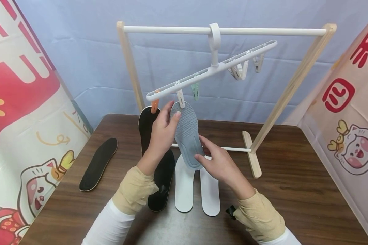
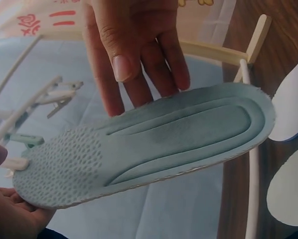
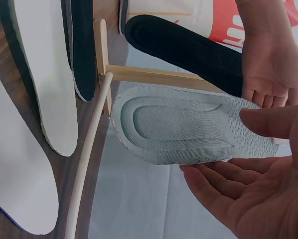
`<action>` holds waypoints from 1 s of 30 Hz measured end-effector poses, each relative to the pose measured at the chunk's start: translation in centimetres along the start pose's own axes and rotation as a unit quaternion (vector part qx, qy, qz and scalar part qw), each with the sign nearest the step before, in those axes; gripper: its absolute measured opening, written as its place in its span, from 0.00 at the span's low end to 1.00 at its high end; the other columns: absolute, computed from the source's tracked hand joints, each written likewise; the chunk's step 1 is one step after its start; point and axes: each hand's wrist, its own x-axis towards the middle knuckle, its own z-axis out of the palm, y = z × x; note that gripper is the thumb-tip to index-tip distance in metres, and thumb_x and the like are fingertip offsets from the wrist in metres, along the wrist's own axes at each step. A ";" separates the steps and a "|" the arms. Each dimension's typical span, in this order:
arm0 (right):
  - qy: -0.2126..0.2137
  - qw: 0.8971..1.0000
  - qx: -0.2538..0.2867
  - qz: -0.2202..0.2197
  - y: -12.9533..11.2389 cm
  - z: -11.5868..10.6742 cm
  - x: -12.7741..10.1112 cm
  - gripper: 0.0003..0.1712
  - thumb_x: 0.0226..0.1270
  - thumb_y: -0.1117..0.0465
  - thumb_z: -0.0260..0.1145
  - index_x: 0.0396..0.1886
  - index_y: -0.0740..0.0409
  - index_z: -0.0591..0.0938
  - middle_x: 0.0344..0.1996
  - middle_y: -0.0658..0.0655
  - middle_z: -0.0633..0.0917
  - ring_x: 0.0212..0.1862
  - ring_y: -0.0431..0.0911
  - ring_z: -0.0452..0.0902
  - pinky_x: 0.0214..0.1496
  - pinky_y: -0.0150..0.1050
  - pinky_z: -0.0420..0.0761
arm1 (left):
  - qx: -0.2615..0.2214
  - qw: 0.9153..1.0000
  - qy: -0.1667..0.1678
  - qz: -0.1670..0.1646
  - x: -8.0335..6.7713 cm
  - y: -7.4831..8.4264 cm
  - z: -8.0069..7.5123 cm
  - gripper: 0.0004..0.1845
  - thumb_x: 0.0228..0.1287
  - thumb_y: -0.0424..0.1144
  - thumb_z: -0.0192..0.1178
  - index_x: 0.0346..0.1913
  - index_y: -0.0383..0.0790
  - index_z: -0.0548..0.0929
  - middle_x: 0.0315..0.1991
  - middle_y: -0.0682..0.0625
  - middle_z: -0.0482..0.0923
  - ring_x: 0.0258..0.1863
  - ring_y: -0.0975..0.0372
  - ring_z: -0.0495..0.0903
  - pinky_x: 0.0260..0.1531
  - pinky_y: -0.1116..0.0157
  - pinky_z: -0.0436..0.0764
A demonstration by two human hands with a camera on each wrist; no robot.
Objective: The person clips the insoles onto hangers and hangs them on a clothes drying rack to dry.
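A grey-blue insole (image 1: 186, 131), dimpled at one end, hangs by that end from a white clip (image 1: 180, 98). My left hand (image 1: 163, 131) is at its upper left edge, thumb in front near the clip and fingers partly hidden behind. Along the lower right edge lies my right hand (image 1: 219, 160), its fingers extended against the edge and its thumb spread in front. A black insole (image 1: 145, 127) hangs from the orange clip (image 1: 154, 105), partly covered by my left hand. The clips belong to a white hanger (image 1: 213, 70), hooked over the rack's bar (image 1: 270, 31).
Two white insoles (image 1: 184, 190) (image 1: 211, 195) and a black insole (image 1: 162, 180) lie on the brown table (image 1: 294, 190). Another black insole (image 1: 98, 164) lies at the left. The hanger also carries a green clip (image 1: 195, 91) and several white ones. Wooden posts (image 1: 289, 90) hold the rack.
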 end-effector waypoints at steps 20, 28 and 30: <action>-0.013 0.999 -0.001 0.030 0.9 -0.3 -0.2 0.35 0.74 0.63 0.62 0.77 0.58 0.64 0.64 0.66 0.78 0.61 0.61 0.79 0.60 0.55 0.78 | 0.009 1.000 -0.004 -0.013 -1.8 -2.2 0.3 0.28 0.79 0.41 0.52 0.76 0.38 0.64 0.66 0.41 0.74 0.62 0.52 0.78 0.60 0.51 0.77; -0.009 0.999 -0.008 0.039 1.7 -0.9 -0.6 0.32 0.75 0.63 0.61 0.76 0.57 0.66 0.67 0.66 0.77 0.62 0.61 0.79 0.62 0.54 0.78 | 0.020 0.999 0.000 -0.034 -2.4 -2.9 0.1 0.27 0.78 0.41 0.53 0.75 0.38 0.65 0.64 0.40 0.75 0.62 0.51 0.78 0.62 0.51 0.76; -0.004 0.999 -0.012 0.037 2.0 -1.0 -0.8 0.31 0.75 0.63 0.61 0.75 0.59 0.68 0.66 0.65 0.77 0.61 0.61 0.79 0.62 0.55 0.77 | 0.021 0.999 -0.003 -0.040 -2.5 -3.1 0.1 0.27 0.79 0.41 0.53 0.75 0.38 0.65 0.64 0.40 0.75 0.63 0.51 0.77 0.63 0.51 0.76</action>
